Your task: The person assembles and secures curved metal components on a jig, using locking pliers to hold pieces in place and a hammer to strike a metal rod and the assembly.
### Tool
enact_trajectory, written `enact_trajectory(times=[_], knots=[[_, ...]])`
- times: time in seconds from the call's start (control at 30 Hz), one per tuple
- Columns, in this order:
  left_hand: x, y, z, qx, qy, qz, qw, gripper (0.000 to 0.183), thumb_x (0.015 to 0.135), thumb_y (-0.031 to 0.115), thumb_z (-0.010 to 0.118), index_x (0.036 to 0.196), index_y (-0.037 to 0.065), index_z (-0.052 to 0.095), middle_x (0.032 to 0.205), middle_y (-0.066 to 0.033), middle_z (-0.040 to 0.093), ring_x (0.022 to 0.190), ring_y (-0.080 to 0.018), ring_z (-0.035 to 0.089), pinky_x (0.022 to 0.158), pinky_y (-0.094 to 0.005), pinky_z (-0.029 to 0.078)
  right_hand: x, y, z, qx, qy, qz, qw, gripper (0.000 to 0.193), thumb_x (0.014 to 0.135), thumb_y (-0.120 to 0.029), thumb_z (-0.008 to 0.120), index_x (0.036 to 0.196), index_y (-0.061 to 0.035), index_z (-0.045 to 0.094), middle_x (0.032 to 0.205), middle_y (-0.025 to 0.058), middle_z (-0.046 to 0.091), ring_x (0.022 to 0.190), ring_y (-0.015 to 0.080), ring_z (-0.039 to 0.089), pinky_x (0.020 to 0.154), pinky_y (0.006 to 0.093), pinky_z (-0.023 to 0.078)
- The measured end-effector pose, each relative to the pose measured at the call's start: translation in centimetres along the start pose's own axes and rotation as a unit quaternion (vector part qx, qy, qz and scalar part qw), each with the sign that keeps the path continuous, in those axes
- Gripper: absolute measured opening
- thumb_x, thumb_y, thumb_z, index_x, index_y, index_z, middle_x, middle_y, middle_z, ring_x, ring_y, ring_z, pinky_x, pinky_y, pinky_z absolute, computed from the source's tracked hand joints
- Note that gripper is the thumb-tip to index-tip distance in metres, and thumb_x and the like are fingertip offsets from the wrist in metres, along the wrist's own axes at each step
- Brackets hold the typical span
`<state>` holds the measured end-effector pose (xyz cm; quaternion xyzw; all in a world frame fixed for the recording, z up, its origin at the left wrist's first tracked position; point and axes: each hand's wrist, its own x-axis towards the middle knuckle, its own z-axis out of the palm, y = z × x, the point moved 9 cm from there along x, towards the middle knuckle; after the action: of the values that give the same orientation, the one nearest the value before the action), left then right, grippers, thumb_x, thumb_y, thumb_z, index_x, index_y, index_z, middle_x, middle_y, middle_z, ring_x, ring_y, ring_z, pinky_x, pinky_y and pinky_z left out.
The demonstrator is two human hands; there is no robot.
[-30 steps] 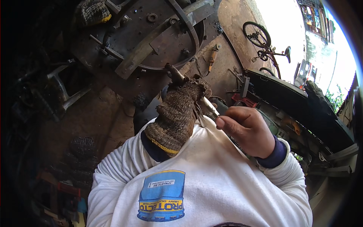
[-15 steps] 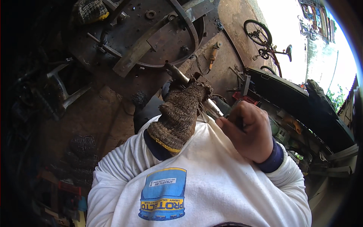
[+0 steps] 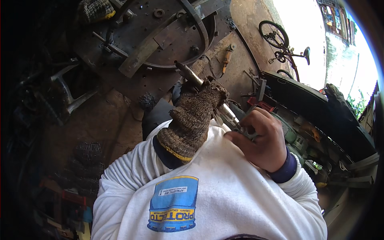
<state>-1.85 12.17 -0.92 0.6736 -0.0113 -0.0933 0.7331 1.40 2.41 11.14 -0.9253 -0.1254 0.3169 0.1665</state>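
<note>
My left hand (image 3: 194, 116), in a worn brown knit glove with a yellow cuff edge, is closed around silver locking pliers (image 3: 192, 76). The jaw end juts out past the glove toward the upper left, and the handle end comes out on the right. My bare right hand (image 3: 262, 138) is at that handle end, thumb and forefinger curled around the small screw (image 3: 241, 129) there. The pliers slant in front of my chest, above the white shirt. The glove hides the middle of the tool.
Ahead is a dark steel work table (image 3: 172, 52) with a curved metal ring, a flat bar (image 3: 138, 58) and a washer (image 3: 159, 13). Another knit glove (image 3: 96, 11) lies far left. An orange angle grinder (image 3: 227, 58) with a cord, a dark cabinet (image 3: 312, 102) and a bicycle (image 3: 280, 44) are to the right.
Both the pliers and the gloved hand have shifted slightly right. My right thumb and fingers have shifted at the handle end, and the screw shows more plainly now.
</note>
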Motion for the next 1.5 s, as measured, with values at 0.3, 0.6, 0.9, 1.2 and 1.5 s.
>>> enact_trajectory(times=[0.3,0.6,0.9,1.2,1.5], knots=[[0.4,2.1,-0.4,0.208,-0.042,0.105,0.972,0.040,0.090,0.005,0.055,0.130,0.000,0.053,0.123,-0.0168,0.060,0.113,-0.0316,0.058,0.102,-0.0395,0.046,1.5,2.5,8.3,0.566,-0.240,0.162,0.771,0.076,0.097,-0.042,0.054,0.151,0.0000,0.019,0.151,0.0124,0.033,0.137,0.0216,0.035,0.113,0.0338,0.027],[0.4,1.4,-1.7,0.224,-0.030,0.062,0.972,0.040,0.091,0.011,0.053,0.130,0.002,0.054,0.121,-0.0185,0.061,0.109,-0.0327,0.060,0.098,-0.0410,0.047,1.2,1.2,9.1,0.505,-0.354,0.218,0.756,0.073,0.096,-0.048,0.053,0.144,0.0023,0.034,0.143,0.0141,0.043,0.132,0.0186,0.039,0.111,0.0302,0.027],[0.4,2.4,-2.0,0.109,0.015,0.118,0.987,0.040,0.089,0.004,0.055,0.129,0.000,0.053,0.118,-0.0183,0.061,0.109,-0.0311,0.061,0.096,-0.0380,0.049,0.7,2.3,8.7,0.610,-0.243,0.378,0.653,0.057,0.097,-0.043,0.054,0.138,-0.0038,0.046,0.127,0.0063,0.056,0.114,0.0164,0.052,0.102,0.0346,0.038],[0.0,-0.8,-0.2,-0.058,-0.097,-0.072,0.991,0.040,0.091,0.007,0.056,0.130,0.001,0.051,0.117,-0.0158,0.061,0.106,-0.0262,0.061,0.092,-0.0353,0.049,3.2,1.2,5.7,0.357,-0.214,-0.090,0.905,0.043,0.097,-0.029,0.056,0.131,-0.0030,0.052,0.120,0.0108,0.061,0.101,0.0218,0.061,0.090,0.0328,0.048],[-0.3,-1.2,0.2,0.043,-0.097,-0.071,0.992,0.040,0.095,0.009,0.055,0.133,0.000,0.047,0.120,-0.0140,0.059,0.106,-0.0199,0.060,0.092,-0.0306,0.049,3.3,0.7,6.6,0.330,-0.266,-0.075,0.903,0.042,0.083,0.006,0.054,0.124,-0.0015,0.059,0.113,0.0173,0.063,0.106,0.0304,0.062,0.092,0.0371,0.049]])
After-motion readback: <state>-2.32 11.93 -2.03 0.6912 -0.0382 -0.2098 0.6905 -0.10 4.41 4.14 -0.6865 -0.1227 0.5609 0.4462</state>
